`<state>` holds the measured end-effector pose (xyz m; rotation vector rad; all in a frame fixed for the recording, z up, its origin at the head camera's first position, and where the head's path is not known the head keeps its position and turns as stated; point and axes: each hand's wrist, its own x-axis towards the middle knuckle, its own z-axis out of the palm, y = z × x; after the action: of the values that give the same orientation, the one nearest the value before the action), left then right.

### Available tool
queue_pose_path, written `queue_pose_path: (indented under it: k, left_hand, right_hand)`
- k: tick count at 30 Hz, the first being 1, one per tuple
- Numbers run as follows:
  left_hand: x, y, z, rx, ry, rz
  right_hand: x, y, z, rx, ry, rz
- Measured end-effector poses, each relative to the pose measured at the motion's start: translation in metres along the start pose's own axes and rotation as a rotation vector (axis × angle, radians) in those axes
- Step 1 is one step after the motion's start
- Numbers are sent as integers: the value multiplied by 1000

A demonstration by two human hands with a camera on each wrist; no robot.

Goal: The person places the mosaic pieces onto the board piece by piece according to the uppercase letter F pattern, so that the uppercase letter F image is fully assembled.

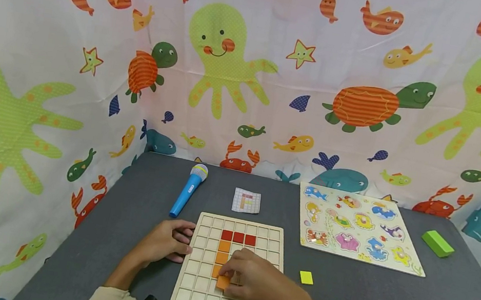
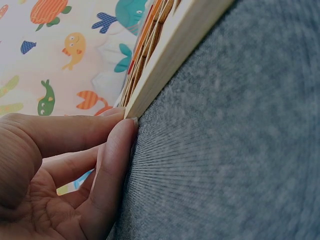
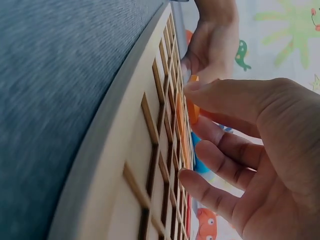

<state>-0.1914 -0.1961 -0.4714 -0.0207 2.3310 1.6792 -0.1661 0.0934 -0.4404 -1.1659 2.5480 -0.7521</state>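
A wooden grid board [image 1: 197, 282] lies on the table, with three red tiles [image 1: 238, 238] in a row and a column of orange tiles [image 1: 224, 246] below the leftmost red one. My left hand [image 1: 167, 243] holds the board's left edge; in the left wrist view the thumb and a finger [image 2: 117, 145] meet at its frame. Over the board, my right hand [image 1: 255, 281] pinches an orange square tile [image 1: 223, 283] between thumb and fingers, just below the orange column. The right wrist view shows this tile [image 3: 193, 102] tilted above the grid, its far side partly hidden.
Behind the board lies a small pattern card [image 1: 247, 201]. A blue toy microphone [image 1: 188, 191] is at the back left. On the right are a sea-animal puzzle [image 1: 361, 229], a green block [image 1: 438, 244] and a yellow tile [image 1: 306, 277]. A printed curtain [image 1: 252, 69] hangs behind.
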Motion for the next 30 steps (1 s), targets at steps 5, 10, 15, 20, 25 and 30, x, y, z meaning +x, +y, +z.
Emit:
queue_pose_path:
  k: [5,10,15,20,25,30]
  left_hand:
    - [-1,1,0,0,-2,-2]
    - [0,-1,0,3,3,-2]
    - [1,-2,-1,6,5,4]
    - [1,-2,-1,2,-1,7]
    - [2,-2,-1,1,-3,8]
    - [2,-2,0,2,-1,6]
  right_hand:
    - [5,-5,4,-17,-21,-14]
    - [9,-8,6,-59,-37,-38]
    - [10,-10,6,-80,-44,-45]
    - [11,-10,5,-91,-46,-43]
    - [11,-9,5,-96,-47,-44]
    - [11,-7,6,-87,-59,-49]
